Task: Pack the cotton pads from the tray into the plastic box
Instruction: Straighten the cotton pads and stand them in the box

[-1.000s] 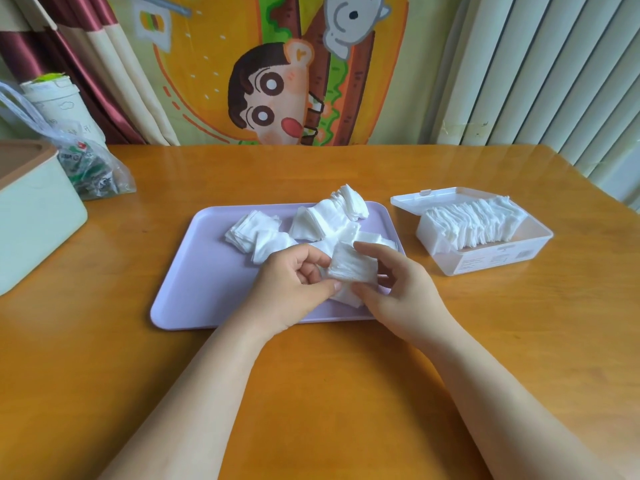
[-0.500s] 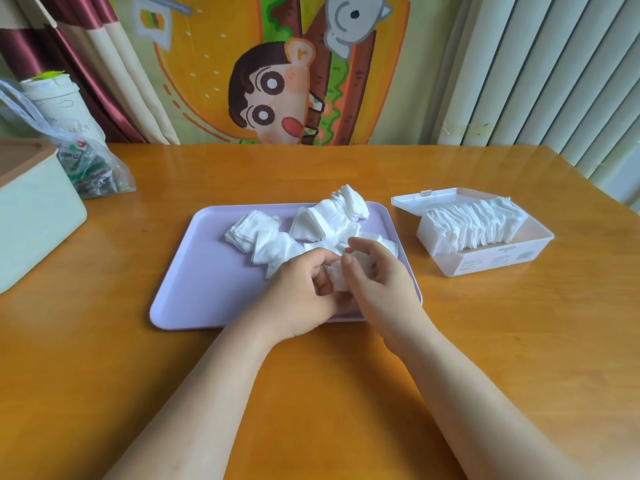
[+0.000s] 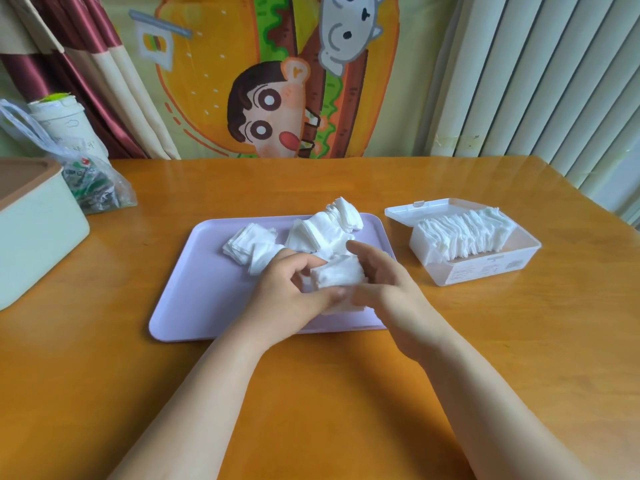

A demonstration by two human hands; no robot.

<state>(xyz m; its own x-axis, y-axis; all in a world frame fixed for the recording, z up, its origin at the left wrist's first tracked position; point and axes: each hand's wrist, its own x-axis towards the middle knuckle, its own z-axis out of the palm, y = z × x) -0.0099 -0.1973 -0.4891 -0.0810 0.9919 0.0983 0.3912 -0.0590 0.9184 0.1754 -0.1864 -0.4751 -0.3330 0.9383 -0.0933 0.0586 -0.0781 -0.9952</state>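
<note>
White cotton pads (image 3: 341, 275) are gathered into a small stack between both hands, over the near right part of the lilac tray (image 3: 194, 289), in the middle of the frame. The left hand (image 3: 294, 292) curls its fingers round the left side of the stack, with the thumb along the near edge. The right hand (image 3: 384, 289) cups the right side, its fingers bent over the top. So both hands hold the same stack.

More pads lie on the far half of the tray: a fanned pile (image 3: 252, 244) at the left and a leaning row (image 3: 332, 223) toward the far right corner. The plastic box (image 3: 485, 271) stands open on the wooden table (image 3: 311, 393), right of the tray and apart from it. A packed row (image 3: 464, 233) of pads on edge fills most of it, and some free room shows at its right end.

I judge these pads to be very light, soft and easy to compress. They will not break, but a stack can fan out, slip sideways or fold at the corners. The best hold is probably on the two flat outer faces, with a gentle squeeze across the whole stack so that the layers stay aligned. Taking it by the edges would let the middle pads drop out. For the box, the stack should likely go in on edge, beside the row already there.
</note>
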